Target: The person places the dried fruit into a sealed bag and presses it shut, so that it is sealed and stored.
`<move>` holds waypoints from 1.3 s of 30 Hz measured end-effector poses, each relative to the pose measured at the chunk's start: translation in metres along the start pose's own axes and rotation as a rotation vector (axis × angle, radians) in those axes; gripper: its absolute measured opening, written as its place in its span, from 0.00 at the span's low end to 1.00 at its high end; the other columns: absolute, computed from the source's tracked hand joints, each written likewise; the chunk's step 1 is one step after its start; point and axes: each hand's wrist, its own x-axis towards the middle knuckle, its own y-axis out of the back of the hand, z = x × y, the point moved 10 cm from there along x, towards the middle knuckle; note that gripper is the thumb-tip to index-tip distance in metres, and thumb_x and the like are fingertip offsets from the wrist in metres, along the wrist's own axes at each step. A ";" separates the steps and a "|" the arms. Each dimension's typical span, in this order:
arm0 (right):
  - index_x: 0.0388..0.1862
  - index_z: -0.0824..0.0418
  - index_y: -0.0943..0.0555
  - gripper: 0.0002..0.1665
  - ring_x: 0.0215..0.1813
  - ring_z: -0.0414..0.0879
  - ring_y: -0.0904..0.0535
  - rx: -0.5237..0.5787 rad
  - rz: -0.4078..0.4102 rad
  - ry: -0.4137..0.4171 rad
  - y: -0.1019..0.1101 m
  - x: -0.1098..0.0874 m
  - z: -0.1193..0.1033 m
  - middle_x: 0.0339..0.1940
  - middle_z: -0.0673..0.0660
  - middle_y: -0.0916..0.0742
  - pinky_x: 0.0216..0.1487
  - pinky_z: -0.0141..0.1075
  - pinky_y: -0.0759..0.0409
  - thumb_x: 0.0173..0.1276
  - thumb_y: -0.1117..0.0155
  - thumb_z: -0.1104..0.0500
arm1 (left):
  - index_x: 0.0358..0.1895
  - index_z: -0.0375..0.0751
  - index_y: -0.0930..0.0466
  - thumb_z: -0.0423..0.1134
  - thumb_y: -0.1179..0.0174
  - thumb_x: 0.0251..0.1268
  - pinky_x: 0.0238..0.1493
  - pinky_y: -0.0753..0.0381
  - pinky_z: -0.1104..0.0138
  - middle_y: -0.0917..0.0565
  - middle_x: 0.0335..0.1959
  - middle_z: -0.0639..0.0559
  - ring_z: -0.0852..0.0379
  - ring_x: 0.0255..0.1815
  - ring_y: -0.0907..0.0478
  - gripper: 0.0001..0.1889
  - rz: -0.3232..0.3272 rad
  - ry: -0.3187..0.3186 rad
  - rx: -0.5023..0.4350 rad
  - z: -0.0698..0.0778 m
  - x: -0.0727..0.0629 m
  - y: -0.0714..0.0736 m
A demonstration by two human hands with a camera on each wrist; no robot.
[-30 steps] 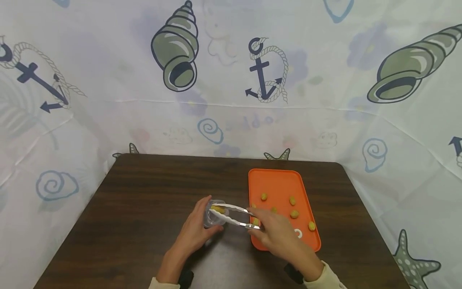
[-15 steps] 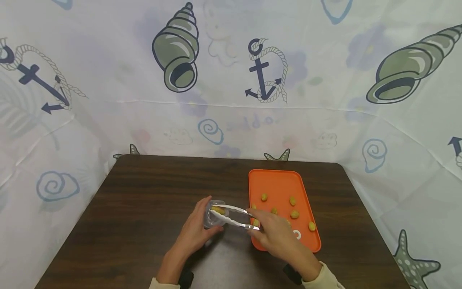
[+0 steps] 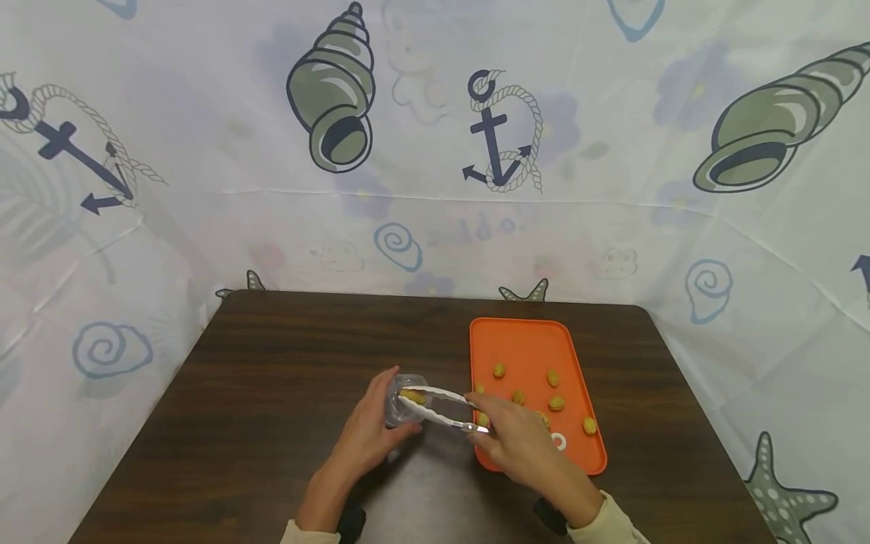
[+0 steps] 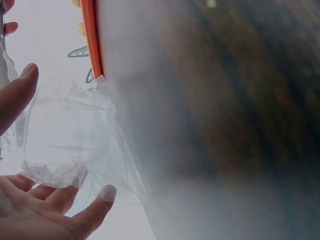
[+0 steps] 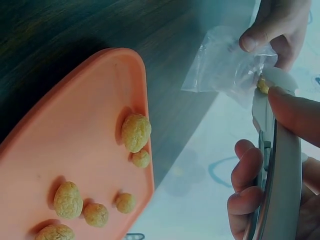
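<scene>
My left hand (image 3: 367, 427) holds a clear plastic bag (image 4: 75, 130) up off the table, thumb on one side and fingers on the other. My right hand (image 3: 519, 442) grips a pair of tongs (image 3: 442, 417) with white tips. Between those tips, at the bag's mouth, is a yellow-brown, rough-skinned piece (image 3: 412, 396) like a puffed snack ball. In the right wrist view the piece (image 5: 263, 86) is mostly hidden by the tongs. Whether it touches the inside of the bag I cannot tell.
An orange tray (image 3: 519, 344) lies on the dark wooden table (image 3: 272, 363), right of the bag. Several similar yellow pieces (image 5: 136, 132) are spread over it. A white ring (image 3: 559, 441) shows beside my right hand, over the tray. A patterned cloth (image 3: 435, 151) hangs behind the table.
Hands, bag and tongs keep nearly the same place. The view shifts very slightly, and the piece stays between the tong tips at the bag's mouth.
</scene>
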 end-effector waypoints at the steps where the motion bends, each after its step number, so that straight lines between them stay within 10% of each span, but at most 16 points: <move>1: 0.66 0.52 0.19 0.31 0.25 0.31 0.31 0.001 0.000 0.000 0.000 0.000 0.000 0.36 0.44 0.15 0.25 0.28 0.33 0.64 0.23 0.52 | 0.79 0.45 0.39 0.43 0.16 0.47 0.66 0.24 0.47 0.29 0.75 0.46 0.44 0.69 0.24 0.54 -0.001 0.001 0.000 0.000 0.000 0.000; 16: 0.67 0.54 0.20 0.34 0.25 0.33 0.31 -0.037 0.020 0.012 -0.002 0.005 0.000 0.55 0.49 0.11 0.28 0.30 0.32 0.62 0.22 0.52 | 0.79 0.45 0.40 0.45 0.17 0.48 0.66 0.24 0.46 0.30 0.76 0.46 0.43 0.70 0.25 0.54 -0.012 0.019 -0.003 0.001 -0.001 -0.001; 23: 0.70 0.54 0.22 0.37 0.24 0.31 0.31 0.000 0.017 -0.045 0.000 0.003 0.008 0.34 0.43 0.19 0.25 0.29 0.32 0.61 0.21 0.52 | 0.79 0.43 0.39 0.45 0.18 0.49 0.67 0.25 0.46 0.31 0.76 0.46 0.43 0.72 0.26 0.53 -0.006 0.014 0.011 0.002 -0.001 0.001; 39: 0.67 0.49 0.20 0.36 0.24 0.30 0.32 0.002 0.068 -0.082 0.008 -0.005 0.023 0.32 0.39 0.21 0.26 0.29 0.33 0.60 0.20 0.50 | 0.79 0.45 0.40 0.46 0.18 0.51 0.67 0.26 0.45 0.33 0.78 0.47 0.44 0.72 0.27 0.53 -0.027 0.042 0.007 -0.001 -0.001 0.000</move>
